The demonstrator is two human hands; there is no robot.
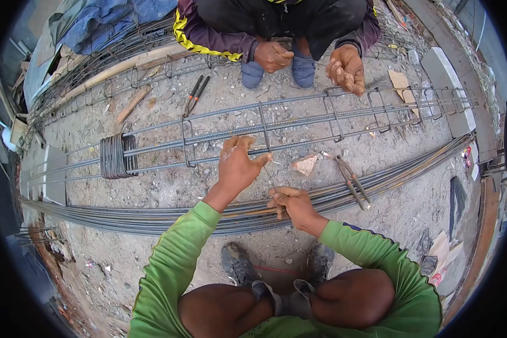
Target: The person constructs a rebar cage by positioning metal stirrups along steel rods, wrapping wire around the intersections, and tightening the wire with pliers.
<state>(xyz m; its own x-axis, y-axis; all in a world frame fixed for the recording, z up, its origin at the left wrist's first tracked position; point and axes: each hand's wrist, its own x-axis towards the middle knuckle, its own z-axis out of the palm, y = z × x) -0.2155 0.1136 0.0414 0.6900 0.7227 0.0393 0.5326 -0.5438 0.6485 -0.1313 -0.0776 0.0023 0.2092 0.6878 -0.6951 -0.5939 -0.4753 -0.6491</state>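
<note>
Left hand (pixel 238 163) grips the rebar cage (pixel 298 127) at a stirrup; right hand (pixel 290 204) just below pinches a thin tie wire (pixel 269 176) running up between the hands; pincers (pixel 353 181) lie beside.

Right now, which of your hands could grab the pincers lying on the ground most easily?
Probably the right hand: the pincers lie just to its right on the ground. The left hand is farther away, up at the rebar cage.
</note>
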